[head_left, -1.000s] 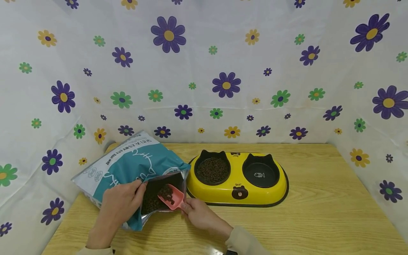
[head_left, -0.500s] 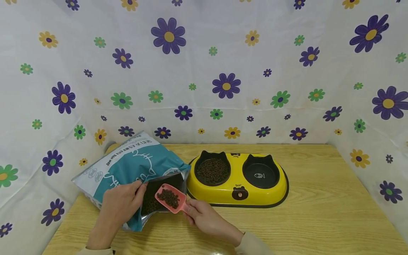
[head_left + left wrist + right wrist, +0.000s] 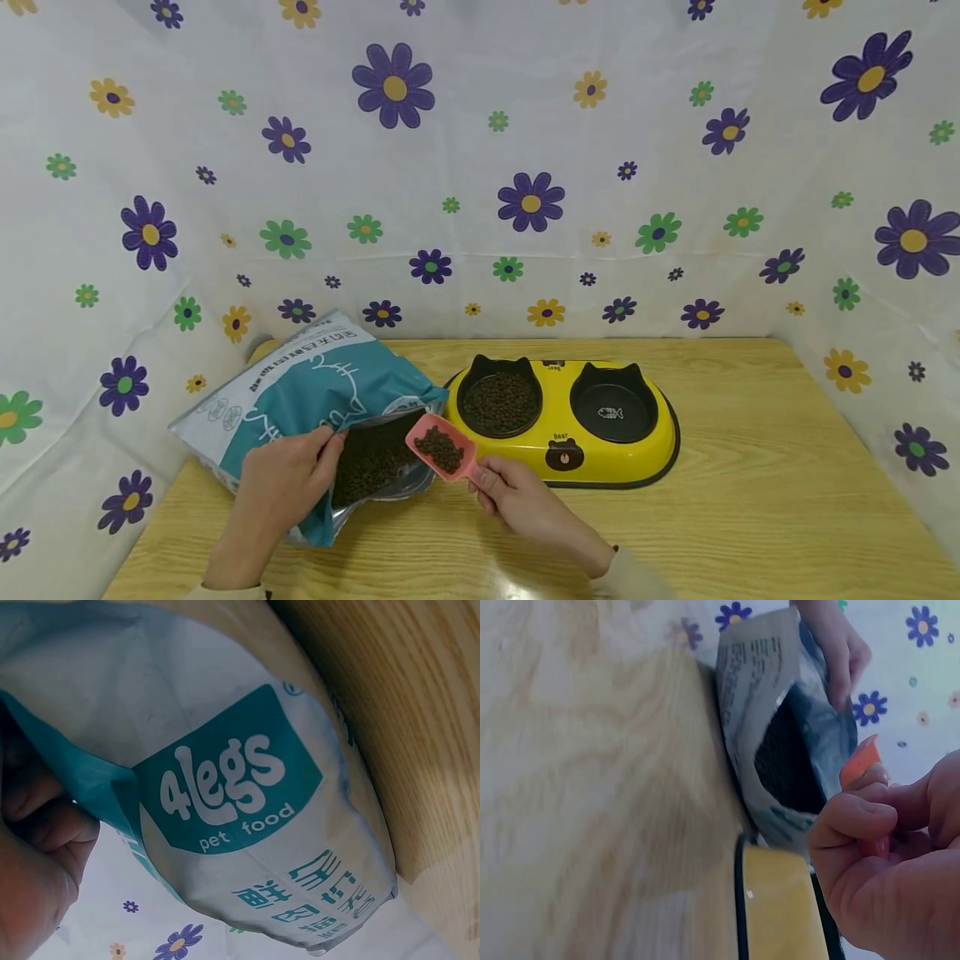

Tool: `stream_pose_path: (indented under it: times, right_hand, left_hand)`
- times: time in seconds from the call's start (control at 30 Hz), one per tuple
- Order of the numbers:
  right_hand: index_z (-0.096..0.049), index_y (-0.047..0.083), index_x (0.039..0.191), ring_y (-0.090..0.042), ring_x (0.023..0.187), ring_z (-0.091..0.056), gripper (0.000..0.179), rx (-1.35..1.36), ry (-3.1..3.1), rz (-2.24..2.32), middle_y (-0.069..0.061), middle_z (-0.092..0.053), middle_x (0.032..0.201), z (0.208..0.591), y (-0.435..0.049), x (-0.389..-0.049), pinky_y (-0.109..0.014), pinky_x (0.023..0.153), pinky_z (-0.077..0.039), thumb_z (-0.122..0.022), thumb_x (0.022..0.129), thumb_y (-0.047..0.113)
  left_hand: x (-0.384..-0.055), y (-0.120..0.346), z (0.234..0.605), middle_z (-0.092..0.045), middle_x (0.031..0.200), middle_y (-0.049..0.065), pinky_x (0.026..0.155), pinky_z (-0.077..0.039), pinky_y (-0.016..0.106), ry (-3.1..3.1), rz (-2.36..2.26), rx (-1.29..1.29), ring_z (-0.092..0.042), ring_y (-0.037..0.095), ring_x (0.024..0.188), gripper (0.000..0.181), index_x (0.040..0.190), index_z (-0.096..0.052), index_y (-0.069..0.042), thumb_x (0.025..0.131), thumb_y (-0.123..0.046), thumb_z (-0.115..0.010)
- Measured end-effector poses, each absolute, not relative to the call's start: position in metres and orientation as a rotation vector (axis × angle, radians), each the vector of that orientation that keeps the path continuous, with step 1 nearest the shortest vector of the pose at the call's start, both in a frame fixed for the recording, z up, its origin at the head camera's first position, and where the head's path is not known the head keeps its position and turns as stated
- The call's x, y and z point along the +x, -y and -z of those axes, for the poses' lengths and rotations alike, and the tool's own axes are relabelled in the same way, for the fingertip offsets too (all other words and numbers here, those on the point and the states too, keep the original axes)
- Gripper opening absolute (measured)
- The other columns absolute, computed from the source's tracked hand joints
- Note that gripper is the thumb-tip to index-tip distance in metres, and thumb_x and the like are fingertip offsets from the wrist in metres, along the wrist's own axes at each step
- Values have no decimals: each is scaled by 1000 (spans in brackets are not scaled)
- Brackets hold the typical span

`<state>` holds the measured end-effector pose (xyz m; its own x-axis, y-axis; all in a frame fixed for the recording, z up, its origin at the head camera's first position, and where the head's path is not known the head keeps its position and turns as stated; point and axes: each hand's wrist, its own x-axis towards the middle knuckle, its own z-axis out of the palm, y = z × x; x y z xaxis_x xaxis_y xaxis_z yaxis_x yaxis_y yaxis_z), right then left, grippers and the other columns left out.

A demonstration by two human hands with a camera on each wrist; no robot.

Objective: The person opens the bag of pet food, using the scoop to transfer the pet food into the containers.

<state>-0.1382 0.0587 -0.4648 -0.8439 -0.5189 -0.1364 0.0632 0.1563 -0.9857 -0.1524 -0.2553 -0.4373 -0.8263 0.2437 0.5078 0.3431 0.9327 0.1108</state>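
Observation:
My left hand (image 3: 288, 479) grips the upper edge of the mouth of a teal and white pet food bag (image 3: 225, 780), which lies on its side at the left of the table. Brown kibble (image 3: 367, 467) shows inside the gaping bag. By its handle, my right hand (image 3: 528, 508) holds a pink scoop (image 3: 468, 458) filled with kibble, just outside the bag's mouth and overlapping the left end of the yellow double feeder (image 3: 517, 458) in the head view. The feeder's left black bowl (image 3: 472, 373) contains kibble; a fish-bone print shows on the bare bottom of the right bowl (image 3: 618, 421).
The wooden table (image 3: 772, 467) extends to the right of the feeder and in front of it. A white cloth (image 3: 465, 142) with printed flowers hangs behind the table and along both sides.
My right hand has lifted the scoop of kibble out of the bag and moved it right, toward the feeder. My left hand and the bag have stayed in place.

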Motion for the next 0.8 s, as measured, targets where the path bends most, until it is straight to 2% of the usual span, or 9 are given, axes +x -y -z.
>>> stream_pose_path:
  times: [0.23, 0.4, 0.63, 0.8]
  right_hand:
    - [-64, -2, 105, -10, 48, -34, 31, -301, -2271, 1734, -2, -53, 70, 457, -90, -154, -21, 45, -32, -47, 110, 23]
    - [-68, 3, 97, -11, 50, -40, 25, -229, -2544, 1629, -3, -56, 69, 456, -104, -170, -22, 48, -33, -53, 108, 20]
    - [-70, 3, 90, -11, 48, -41, 25, -220, -2819, 1453, 1, -56, 62, 461, -107, -185, -22, 46, -30, -58, 105, 18]
    - [-71, 1, 92, -11, 48, -41, 20, -234, -2912, 1373, 0, -51, 60, 462, -104, -189, -21, 46, -30, -61, 103, 15]
  left_hand:
    - [-152, 257, 436, -23, 51, -11, 43, -18, 25, 2576, 269, -423, -23, 4, 43, 47, 62, -36, -24, 95, -20, -69]
    - [-151, 258, 435, -24, 51, -11, 43, -19, 24, 2592, 263, -420, -24, 4, 43, 47, 62, -37, -24, 96, -20, -69]
    - [-151, 258, 433, -25, 51, -10, 43, -20, 24, 2618, 253, -427, -25, 4, 43, 46, 62, -38, -24, 96, -20, -68]
    - [-150, 257, 432, -25, 52, -10, 44, -21, 25, 2635, 251, -434, -27, 5, 44, 45, 63, -39, -23, 97, -20, -67]
